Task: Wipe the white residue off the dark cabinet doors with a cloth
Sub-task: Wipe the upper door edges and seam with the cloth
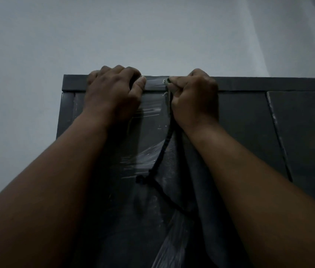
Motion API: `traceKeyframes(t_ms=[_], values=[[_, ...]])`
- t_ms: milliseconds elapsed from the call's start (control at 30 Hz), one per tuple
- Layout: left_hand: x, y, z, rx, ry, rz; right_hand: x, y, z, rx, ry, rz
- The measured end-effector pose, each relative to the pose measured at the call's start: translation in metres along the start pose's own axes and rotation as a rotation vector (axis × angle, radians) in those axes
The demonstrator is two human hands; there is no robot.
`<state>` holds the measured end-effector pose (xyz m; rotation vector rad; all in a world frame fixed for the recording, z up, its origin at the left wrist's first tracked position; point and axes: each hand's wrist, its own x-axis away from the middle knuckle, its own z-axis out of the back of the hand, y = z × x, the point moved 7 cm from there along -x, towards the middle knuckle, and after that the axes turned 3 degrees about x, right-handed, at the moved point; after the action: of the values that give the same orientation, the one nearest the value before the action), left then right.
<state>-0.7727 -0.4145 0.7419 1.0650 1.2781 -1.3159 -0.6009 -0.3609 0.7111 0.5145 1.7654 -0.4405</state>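
Observation:
The dark cabinet (249, 120) rises in front of me, seen from below. White streaks of residue (152, 110) smear its left door (150, 132) and the top band between my hands. My left hand (114, 91) has its fingers curled over the cabinet's top edge and its thumb on the front band. My right hand (194, 99) is a fist pressed against the band, gripping a small pale-tipped tool (166, 81). A black braided cord (164, 146) hangs from that fist. A dark grey fold, perhaps the cloth (197, 182), hangs below my right wrist; its upper end is hidden.
A pale wall (152, 35) stands behind and to the left of the cabinet. A second door (307, 132) with faint white marks along its left edge lies to the right. Shiny clear film (172, 248) shows low on the left door.

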Motion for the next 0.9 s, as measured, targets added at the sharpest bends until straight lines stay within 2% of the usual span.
traceKeyframes(t_ms=[133,200,267,367,500,600,700,900], values=[[0.003,-0.02,0.009,0.003,-0.003,-0.003,-0.014,0.036,0.017,0.059,0.112,-0.184],[0.003,-0.028,0.011,0.0,-0.008,0.001,-0.02,0.037,0.012,0.055,0.112,-0.224],[0.005,-0.028,0.009,-0.007,-0.003,0.004,-0.019,0.019,0.002,0.026,0.086,-0.19],[0.008,-0.024,0.007,-0.013,0.012,0.029,-0.004,-0.018,-0.015,-0.016,0.014,-0.042],[0.009,-0.022,0.008,-0.007,-0.019,0.041,0.005,-0.018,-0.008,0.002,0.019,0.028],[0.008,-0.021,0.009,-0.028,-0.056,0.039,-0.003,0.007,0.006,0.046,0.111,-0.13],[0.005,-0.018,0.007,-0.055,-0.053,0.044,-0.011,0.01,0.001,0.057,0.132,-0.24],[0.006,-0.02,0.008,-0.064,-0.028,0.017,0.015,-0.043,-0.024,-0.041,0.03,0.022]])
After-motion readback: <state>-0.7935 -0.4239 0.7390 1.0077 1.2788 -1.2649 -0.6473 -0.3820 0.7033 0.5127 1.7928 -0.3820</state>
